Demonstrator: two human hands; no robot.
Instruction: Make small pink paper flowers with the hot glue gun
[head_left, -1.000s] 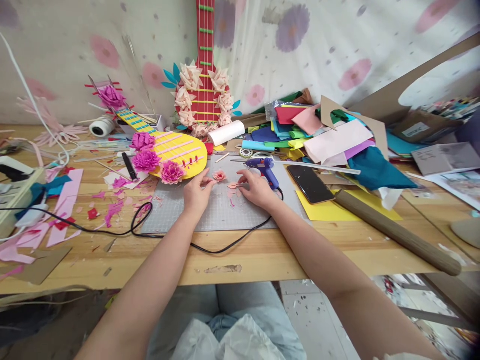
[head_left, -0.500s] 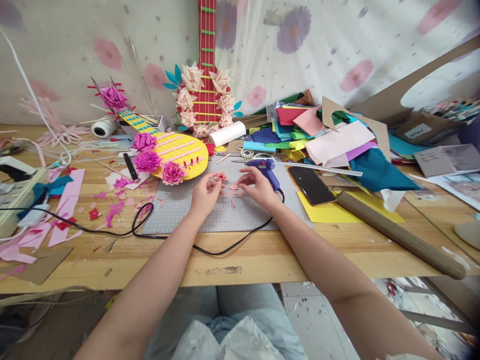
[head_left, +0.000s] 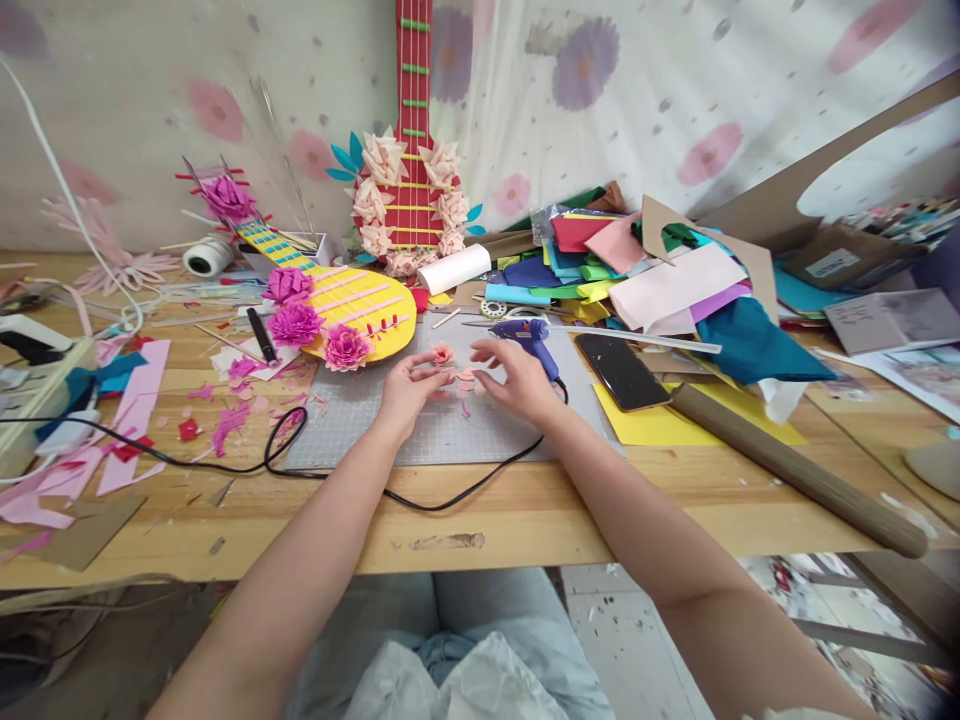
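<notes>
My left hand (head_left: 407,385) hovers over the grey cutting mat (head_left: 442,425), its fingers pinched on a small pink paper piece beside a little pink paper flower (head_left: 442,353). Just to the right, my right hand (head_left: 516,378) has its fingers curled over loose pink petal scraps (head_left: 465,381); whether it holds one I cannot see. A blue glue gun (head_left: 529,335) lies right behind that hand, its black cord (head_left: 300,465) looping across the mat toward the left.
A yellow paper guitar with magenta flowers (head_left: 341,310) lies left of the mat; a red one (head_left: 409,190) leans on the wall. Coloured paper sheets (head_left: 645,275), a black phone (head_left: 621,369) and a cardboard tube (head_left: 795,468) crowd the right. Pink scraps litter the left.
My left hand rose from the mat and pinched a pink piece near the small flower. The right hand lifted slightly and drew closer to the left.
</notes>
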